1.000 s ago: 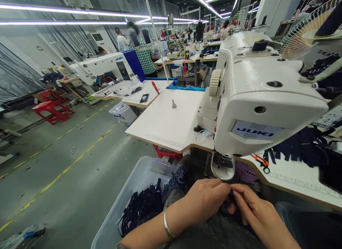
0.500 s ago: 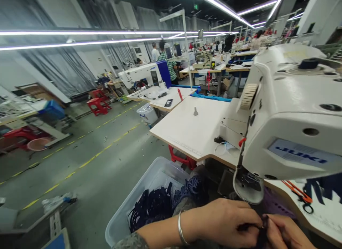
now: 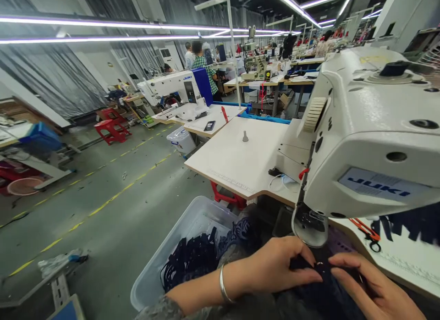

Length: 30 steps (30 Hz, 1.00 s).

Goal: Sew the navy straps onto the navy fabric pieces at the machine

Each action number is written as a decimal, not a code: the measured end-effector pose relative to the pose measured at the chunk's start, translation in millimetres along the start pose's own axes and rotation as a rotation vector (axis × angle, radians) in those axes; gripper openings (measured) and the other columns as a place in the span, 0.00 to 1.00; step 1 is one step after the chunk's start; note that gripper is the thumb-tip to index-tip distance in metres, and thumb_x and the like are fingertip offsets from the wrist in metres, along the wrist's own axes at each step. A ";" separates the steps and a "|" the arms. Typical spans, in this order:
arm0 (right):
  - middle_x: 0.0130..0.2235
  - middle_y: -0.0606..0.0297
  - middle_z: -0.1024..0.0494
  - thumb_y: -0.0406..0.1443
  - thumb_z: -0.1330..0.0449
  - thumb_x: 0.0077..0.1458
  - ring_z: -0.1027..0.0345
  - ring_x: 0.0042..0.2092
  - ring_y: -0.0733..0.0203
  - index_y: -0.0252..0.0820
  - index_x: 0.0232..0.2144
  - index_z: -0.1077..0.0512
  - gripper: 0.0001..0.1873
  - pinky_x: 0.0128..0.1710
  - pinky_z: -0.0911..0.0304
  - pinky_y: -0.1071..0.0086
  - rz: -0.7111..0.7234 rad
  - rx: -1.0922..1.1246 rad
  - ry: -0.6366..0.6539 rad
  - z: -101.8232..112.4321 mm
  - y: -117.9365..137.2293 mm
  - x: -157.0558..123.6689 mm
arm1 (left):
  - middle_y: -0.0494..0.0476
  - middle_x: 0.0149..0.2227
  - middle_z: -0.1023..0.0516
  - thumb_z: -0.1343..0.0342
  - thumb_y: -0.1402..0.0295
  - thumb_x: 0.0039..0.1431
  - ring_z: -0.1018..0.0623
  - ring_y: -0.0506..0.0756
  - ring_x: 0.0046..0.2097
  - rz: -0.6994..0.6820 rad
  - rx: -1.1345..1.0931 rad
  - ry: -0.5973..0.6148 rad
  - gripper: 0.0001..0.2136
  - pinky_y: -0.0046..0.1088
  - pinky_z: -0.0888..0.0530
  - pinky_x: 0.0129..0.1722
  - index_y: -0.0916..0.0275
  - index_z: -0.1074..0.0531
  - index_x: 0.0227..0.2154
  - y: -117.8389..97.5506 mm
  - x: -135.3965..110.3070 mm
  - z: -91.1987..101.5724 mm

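Note:
Below the head of a white JUKI sewing machine (image 3: 374, 150), my hands are close together over dark navy cloth (image 3: 330, 292). My left hand (image 3: 271, 267), wearing a silver bangle (image 3: 223, 283), has thumb and forefinger curled around a dark strip of cloth. At its fingertips a tiny shiny piece (image 3: 319, 263) shows against the dark cloth; its kind is too small to tell. My right hand (image 3: 374, 283) is just to the right, thumb and forefinger a little apart at the cloth. Its other fingers are partly hidden.
A clear plastic bin (image 3: 154, 260) with dark navy strips stands by my left arm. Orange-handled scissors (image 3: 364, 233) and dark cloth pieces (image 3: 412, 223) lie on the table at right. The white machine table (image 3: 233, 159) extends ahead; red stools (image 3: 112, 125) stand across the aisle.
My hands, pressed together at the fingertips before, have drawn slightly apart, and the small shiny piece shows between them. The right fingers have spread. The view has shifted a little right and down.

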State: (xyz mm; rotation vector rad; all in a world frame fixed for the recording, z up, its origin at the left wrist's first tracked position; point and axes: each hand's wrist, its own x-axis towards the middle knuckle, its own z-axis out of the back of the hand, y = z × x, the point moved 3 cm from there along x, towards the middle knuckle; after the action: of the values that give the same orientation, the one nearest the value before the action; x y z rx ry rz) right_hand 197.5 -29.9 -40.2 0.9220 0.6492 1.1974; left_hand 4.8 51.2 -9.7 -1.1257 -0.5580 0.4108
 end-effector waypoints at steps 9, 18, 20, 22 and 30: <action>0.40 0.64 0.22 0.40 0.44 0.61 0.29 0.43 0.56 0.50 0.34 0.24 0.08 0.47 0.35 0.66 0.371 -0.165 -0.401 -2.2 25.8 -16.7 | 0.55 0.35 0.23 0.35 0.69 0.52 0.24 0.50 0.37 0.203 -0.419 -0.130 0.10 0.24 0.29 0.41 0.65 0.31 0.31 3.2 7.5 4.4; 0.41 0.60 0.21 0.49 0.47 0.61 0.26 0.44 0.53 0.46 0.41 0.24 0.18 0.45 0.30 0.65 -0.059 0.375 -0.106 -44.7 -9.1 -22.9 | 0.55 0.33 0.23 0.37 0.68 0.53 0.22 0.53 0.39 0.176 -0.329 -0.091 0.07 0.25 0.29 0.41 0.64 0.30 0.31 2.6 10.1 -9.3; 0.38 0.62 0.22 0.47 0.43 0.59 0.27 0.40 0.57 0.46 0.36 0.25 0.13 0.40 0.31 0.69 -0.091 0.429 -0.249 -44.3 -6.0 -24.0 | 0.54 0.31 0.23 0.37 0.69 0.54 0.23 0.51 0.34 0.167 -0.191 -0.118 0.07 0.23 0.29 0.35 0.64 0.29 0.31 3.7 10.0 -11.6; 0.37 0.64 0.24 0.45 0.41 0.58 0.29 0.40 0.60 0.46 0.34 0.25 0.10 0.39 0.33 0.73 -0.049 0.378 -0.364 -41.5 1.2 -25.4 | 0.54 0.31 0.22 0.38 0.69 0.54 0.24 0.50 0.32 0.154 -0.105 -0.165 0.06 0.22 0.30 0.33 0.64 0.29 0.31 4.0 9.4 -12.4; 0.39 0.66 0.25 0.35 0.38 0.56 0.29 0.41 0.62 0.47 0.34 0.28 0.02 0.39 0.32 0.74 0.249 0.255 -0.353 -36.3 20.4 -21.6 | 0.57 0.35 0.20 0.42 0.73 0.59 0.21 0.52 0.36 -0.095 0.032 -0.198 0.02 0.23 0.26 0.38 0.63 0.30 0.33 1.0 5.9 -13.5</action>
State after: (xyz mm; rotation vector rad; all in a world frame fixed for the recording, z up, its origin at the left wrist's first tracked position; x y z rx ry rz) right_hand 151.7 -39.8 -41.5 1.4244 0.4135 1.1452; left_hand 17.7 45.2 -13.7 -1.0291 -0.7732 0.4503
